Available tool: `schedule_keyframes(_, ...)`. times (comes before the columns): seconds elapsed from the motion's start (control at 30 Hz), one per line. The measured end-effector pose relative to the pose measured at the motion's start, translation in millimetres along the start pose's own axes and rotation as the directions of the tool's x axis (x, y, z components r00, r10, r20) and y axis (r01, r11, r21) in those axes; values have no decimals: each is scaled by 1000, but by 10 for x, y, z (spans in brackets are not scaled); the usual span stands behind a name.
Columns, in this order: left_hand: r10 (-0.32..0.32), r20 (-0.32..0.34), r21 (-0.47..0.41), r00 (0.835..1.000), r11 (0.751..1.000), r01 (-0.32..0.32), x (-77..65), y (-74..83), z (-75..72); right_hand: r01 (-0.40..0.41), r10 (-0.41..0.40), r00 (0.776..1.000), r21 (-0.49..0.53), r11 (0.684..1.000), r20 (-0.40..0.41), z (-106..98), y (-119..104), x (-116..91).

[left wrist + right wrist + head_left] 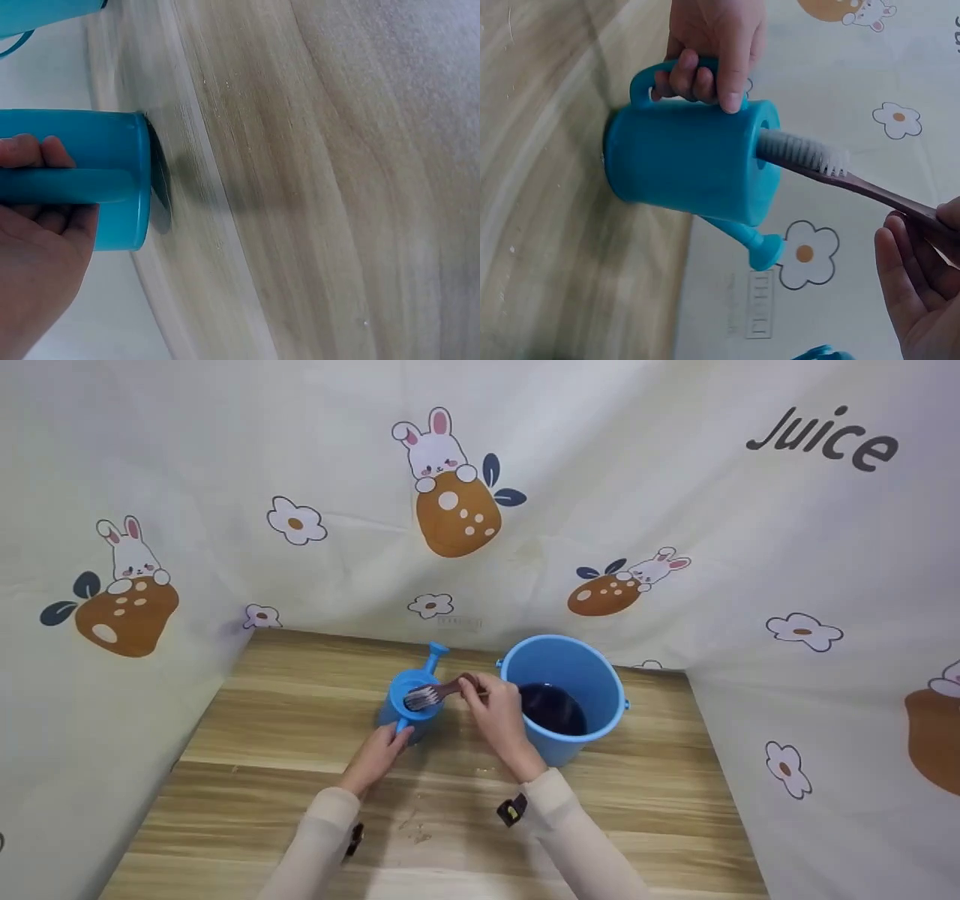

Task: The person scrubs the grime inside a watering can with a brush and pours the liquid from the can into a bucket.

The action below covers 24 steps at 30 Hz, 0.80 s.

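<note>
My left hand (376, 757) grips the handle of a blue watering can (682, 157), fingers curled through it. The can stands nearly upright, its base close over the wooden table, and its spout with a round rose (766, 253) points away from me. Between the thumb and fingers of my right hand (501, 718) is the brown handle of a brush (885, 196) with white bristles (806, 152). The brush slants down to the left. Its tip reaches into the round opening on top of the can, where the end of the bristles is hidden.
To the right of the can stands a larger blue bucket (589, 679) with dark liquid (551, 709) in it. Small wet spots (418, 834) dot the wooden table (247, 720). A pale printed sheet (337, 577) rises behind the table and along both sides.
</note>
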<state>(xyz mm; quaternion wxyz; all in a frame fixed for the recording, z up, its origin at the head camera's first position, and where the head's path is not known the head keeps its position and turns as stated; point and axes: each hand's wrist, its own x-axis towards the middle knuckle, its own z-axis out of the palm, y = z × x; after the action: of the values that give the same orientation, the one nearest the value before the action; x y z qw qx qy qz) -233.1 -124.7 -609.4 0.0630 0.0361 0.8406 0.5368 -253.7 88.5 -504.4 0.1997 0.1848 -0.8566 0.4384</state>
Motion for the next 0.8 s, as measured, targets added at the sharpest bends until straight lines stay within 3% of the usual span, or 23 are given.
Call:
schedule_keyframes(0.33,39,-41,144,998,989,-32,20,-14,55,160,-145,986,-227,961,82,-36,-153,59)
schedule_keyframes(0.63,-22,19,56,1000,998,21,5,-45,71,245,-198,967,-377,893,159,4,-339,101)
schedule_keyframes(0.8,-9,65,38,998,999,6,12,-34,73,252,-189,963,-393,884,193,-13,-394,182)
